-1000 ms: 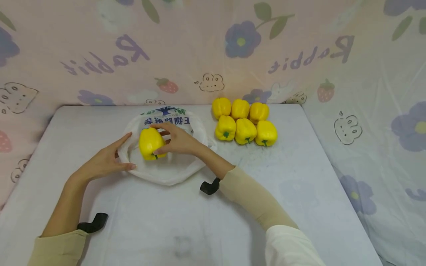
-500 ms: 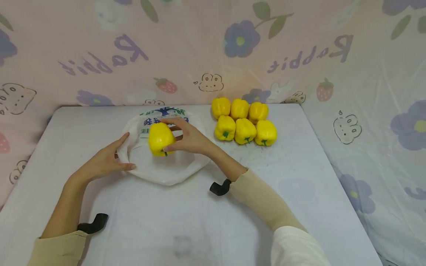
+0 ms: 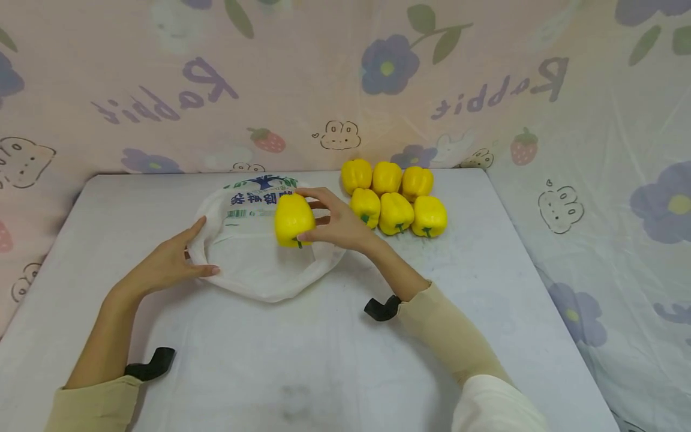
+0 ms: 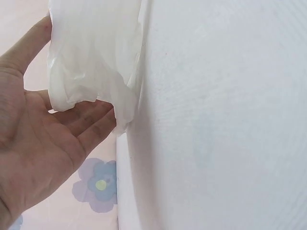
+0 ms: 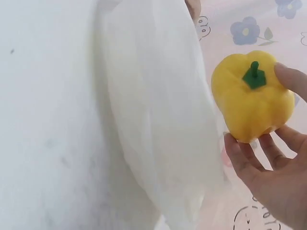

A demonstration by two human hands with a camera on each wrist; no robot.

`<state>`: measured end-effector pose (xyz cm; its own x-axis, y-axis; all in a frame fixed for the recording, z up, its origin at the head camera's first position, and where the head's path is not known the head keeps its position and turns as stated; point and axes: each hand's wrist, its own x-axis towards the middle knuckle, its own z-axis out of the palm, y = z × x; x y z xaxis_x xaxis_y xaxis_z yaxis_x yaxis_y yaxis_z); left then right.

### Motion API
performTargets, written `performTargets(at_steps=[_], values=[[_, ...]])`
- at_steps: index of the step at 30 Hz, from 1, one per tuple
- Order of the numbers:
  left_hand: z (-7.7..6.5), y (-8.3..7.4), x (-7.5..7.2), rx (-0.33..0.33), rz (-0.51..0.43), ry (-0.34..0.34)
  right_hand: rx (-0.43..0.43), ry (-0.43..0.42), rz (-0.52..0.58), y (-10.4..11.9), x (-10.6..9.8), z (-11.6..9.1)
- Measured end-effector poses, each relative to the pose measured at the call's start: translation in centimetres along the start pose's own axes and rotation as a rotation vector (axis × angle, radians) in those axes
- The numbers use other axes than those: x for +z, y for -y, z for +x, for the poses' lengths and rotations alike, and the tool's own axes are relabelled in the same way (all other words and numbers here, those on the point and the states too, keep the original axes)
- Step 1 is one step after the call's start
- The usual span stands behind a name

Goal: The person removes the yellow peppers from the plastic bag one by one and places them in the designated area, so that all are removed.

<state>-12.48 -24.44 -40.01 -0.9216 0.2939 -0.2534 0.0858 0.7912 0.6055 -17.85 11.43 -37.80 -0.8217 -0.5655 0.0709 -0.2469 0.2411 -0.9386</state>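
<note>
My right hand (image 3: pixel 340 222) holds a yellow bell pepper (image 3: pixel 294 220) over the right part of the bag's mouth. In the right wrist view the thumb lies by the pepper's green stem (image 5: pixel 255 76), with the fingertips against its lower side. A white plastic bag (image 3: pixel 264 291), printed with a blue tree and lettering, stands with its round mouth facing up. My left hand (image 3: pixel 164 264) is spread along the bag's left rim, thumb at the near side and index finger farther back. In the left wrist view the bag's edge hides some fingertips of that hand.
Several more yellow bell peppers (image 3: pixel 396 213) sit in two rows at the back right, close beyond my right hand. A patterned cloth (image 3: pixel 302 78) hangs behind the white table (image 3: pixel 259 360). A black bent piece (image 3: pixel 383 308) sticks out at each wrist.
My right hand has carried the pepper rightward and slightly up, from the left part of the bag's mouth to its right part. My left hand has stayed at the rim.
</note>
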Motion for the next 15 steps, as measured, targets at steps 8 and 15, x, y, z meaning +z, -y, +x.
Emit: performTargets(at_steps=[8, 15], values=[[0.0, -0.1, 0.0, 0.011, 0.013, -0.007, 0.043, -0.021, -0.026, -1.0, -1.6, -1.9], [0.2, -0.2, -0.2, 0.022, 0.005, -0.008, 0.014, -0.072, -0.015, -1.6, -2.7, -3.2]])
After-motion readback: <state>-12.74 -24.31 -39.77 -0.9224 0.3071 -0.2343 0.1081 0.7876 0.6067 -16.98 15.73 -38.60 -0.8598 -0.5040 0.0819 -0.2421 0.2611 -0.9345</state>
